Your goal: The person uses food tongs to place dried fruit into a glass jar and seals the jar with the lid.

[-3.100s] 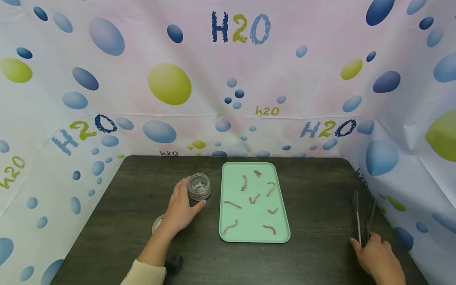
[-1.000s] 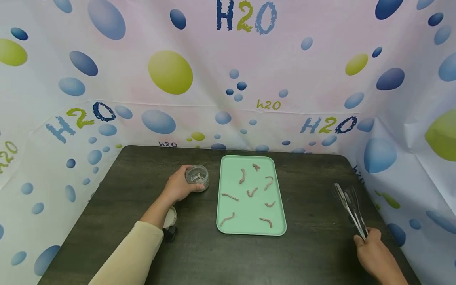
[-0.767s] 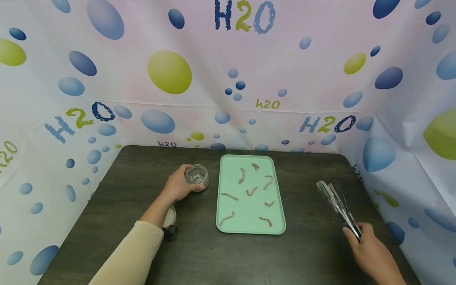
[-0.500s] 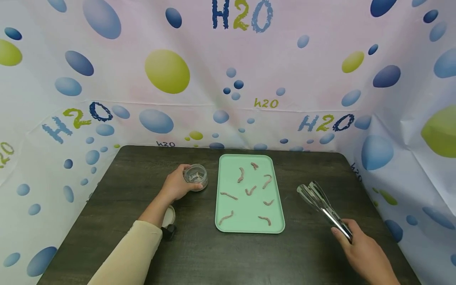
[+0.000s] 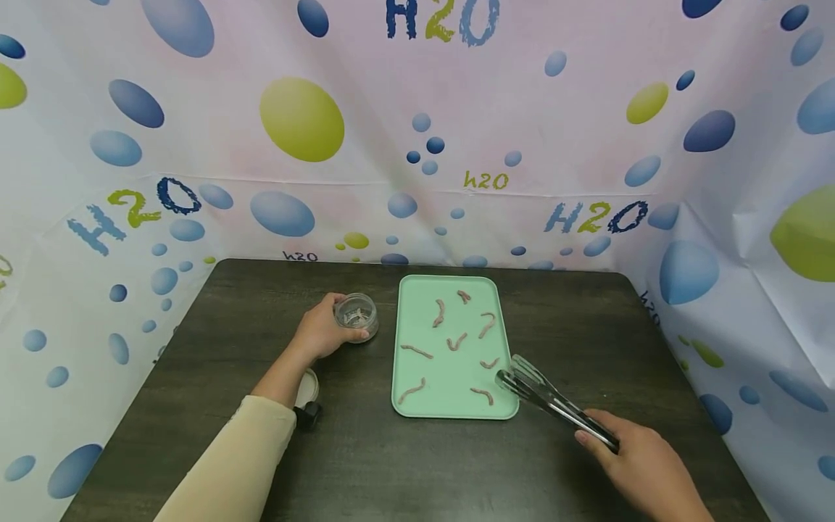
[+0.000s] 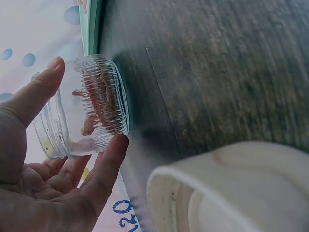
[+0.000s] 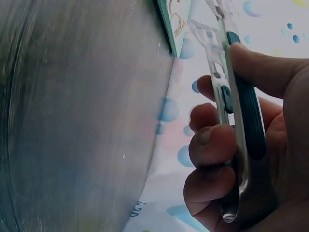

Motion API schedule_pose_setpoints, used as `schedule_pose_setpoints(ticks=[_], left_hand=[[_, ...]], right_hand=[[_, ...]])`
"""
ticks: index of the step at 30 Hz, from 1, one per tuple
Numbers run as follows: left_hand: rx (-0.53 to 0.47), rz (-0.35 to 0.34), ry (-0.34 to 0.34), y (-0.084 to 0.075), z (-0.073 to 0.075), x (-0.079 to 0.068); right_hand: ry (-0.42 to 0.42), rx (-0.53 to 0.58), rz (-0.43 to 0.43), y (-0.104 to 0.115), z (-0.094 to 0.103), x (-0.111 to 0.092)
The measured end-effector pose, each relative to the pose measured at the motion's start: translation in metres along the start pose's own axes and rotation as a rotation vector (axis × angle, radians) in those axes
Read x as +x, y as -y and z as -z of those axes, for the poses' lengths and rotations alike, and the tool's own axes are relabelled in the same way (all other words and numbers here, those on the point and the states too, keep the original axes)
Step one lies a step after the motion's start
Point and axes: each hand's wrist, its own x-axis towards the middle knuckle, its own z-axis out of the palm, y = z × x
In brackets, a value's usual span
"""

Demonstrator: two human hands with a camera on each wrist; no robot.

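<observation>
Left of centre in the head view, a person's left hand [image 5: 322, 330] curls round a clear glass jar [image 5: 356, 319] with pinkish-brown strips inside, thumb and fingers on opposite sides. A pale lid [image 5: 307, 388] lies by that wrist. At lower right, the right hand [image 5: 646, 460] grips metal tongs [image 5: 561, 406], fingers wrapped about the handle; the tongs' ends are spread apart at the lower right edge of a mint-green tray [image 5: 450, 384], whether touching I cannot tell. Eight wormlike strips [image 5: 439, 314] lie scattered on the tray, mid-frame on the dark surface [image 5: 365, 464].
</observation>
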Motion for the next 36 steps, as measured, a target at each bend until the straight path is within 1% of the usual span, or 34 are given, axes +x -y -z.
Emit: schedule_pose_setpoints(ticks=[7,11,15,21,28,36], left_hand=[[0.011,0.009,0.009,-0.001,0.002,0.000],[0.010,0.014,0.008,-0.001,0.002,-0.001],[0.010,0.014,0.008,0.000,0.002,0.000],[0.013,0.014,0.010,0.000,0.002,0.000],[0.008,0.018,0.012,0.000,0.003,-0.001],[0.001,0.027,0.010,0.001,0.000,0.001]], right_hand=[[-0.045,-0.042,0.038,0.014,-0.009,-0.008],[-0.076,-0.071,0.063,0.020,-0.011,-0.008],[-0.090,-0.086,0.063,0.024,-0.012,-0.008],[-0.135,-0.108,0.074,0.026,-0.014,-0.010],[-0.202,-0.121,0.114,0.029,-0.018,-0.014],[-0.204,-0.118,0.116,0.028,-0.021,-0.013]])
